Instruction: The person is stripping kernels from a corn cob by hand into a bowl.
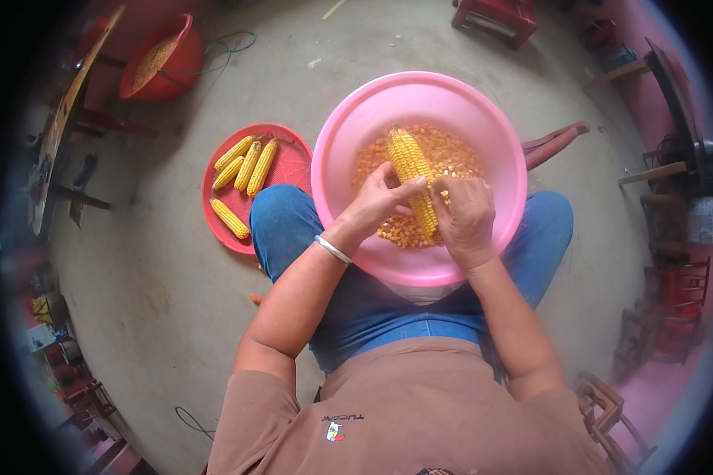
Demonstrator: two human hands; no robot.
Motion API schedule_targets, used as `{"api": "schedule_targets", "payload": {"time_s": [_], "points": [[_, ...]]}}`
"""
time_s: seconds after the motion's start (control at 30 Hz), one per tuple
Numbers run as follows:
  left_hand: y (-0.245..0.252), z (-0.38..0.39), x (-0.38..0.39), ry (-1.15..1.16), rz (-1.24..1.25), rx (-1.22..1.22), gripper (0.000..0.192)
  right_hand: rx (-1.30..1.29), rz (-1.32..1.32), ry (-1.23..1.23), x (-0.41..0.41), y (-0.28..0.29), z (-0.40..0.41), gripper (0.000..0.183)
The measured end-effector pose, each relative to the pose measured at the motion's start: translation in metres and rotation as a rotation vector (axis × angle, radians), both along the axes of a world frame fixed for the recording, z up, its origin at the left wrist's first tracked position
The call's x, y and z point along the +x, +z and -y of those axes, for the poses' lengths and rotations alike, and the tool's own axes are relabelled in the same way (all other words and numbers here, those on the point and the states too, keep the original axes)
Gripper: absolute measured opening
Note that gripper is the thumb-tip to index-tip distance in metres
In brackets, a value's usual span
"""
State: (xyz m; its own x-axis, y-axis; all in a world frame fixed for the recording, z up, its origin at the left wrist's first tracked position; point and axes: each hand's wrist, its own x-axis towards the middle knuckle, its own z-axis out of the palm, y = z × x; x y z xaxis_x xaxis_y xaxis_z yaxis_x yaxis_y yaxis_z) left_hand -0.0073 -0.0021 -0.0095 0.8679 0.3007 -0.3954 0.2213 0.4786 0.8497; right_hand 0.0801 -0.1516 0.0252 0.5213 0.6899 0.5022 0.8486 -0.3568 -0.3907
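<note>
A yellow ear of corn [409,155] is held slanting over a pink plastic basin [356,110], which sits between my knees. My left hand [386,193] grips the cob from its left side, with the thumb laid across the kernels. On the other side, my right hand [466,214] has its bent fingers against the ear's lower right edge; whether they pinch the ear or single kernels is hidden. Loose corn kernels [457,151] cover the basin's bottom beneath the ear.
Several ears of corn [262,168] lie in a red round tray [282,133] by my left knee. Farther left stands a red tub [184,65] of kernels beside a green cord [229,53]. A red stool [496,21] is ahead; wooden chairs [680,303] line the right wall.
</note>
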Motion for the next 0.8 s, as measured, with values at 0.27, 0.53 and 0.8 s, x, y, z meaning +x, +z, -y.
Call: {"api": "schedule_targets", "payload": {"time_s": [0.27,0.53,0.8], "points": [[-0.002,-0.001,0.003,0.005,0.109,-0.069,0.057,0.399,-1.264,-0.012,0.007,-0.018,0.007,0.016],[-0.001,-0.005,0.0,-0.053,0.197,-0.199,0.053,0.679,-1.496,0.062,0.018,-0.011,0.028,0.016],[-0.002,-0.004,0.001,-0.058,0.179,-0.179,0.055,0.718,-1.493,0.005,0.018,-0.004,0.032,0.015]]}}
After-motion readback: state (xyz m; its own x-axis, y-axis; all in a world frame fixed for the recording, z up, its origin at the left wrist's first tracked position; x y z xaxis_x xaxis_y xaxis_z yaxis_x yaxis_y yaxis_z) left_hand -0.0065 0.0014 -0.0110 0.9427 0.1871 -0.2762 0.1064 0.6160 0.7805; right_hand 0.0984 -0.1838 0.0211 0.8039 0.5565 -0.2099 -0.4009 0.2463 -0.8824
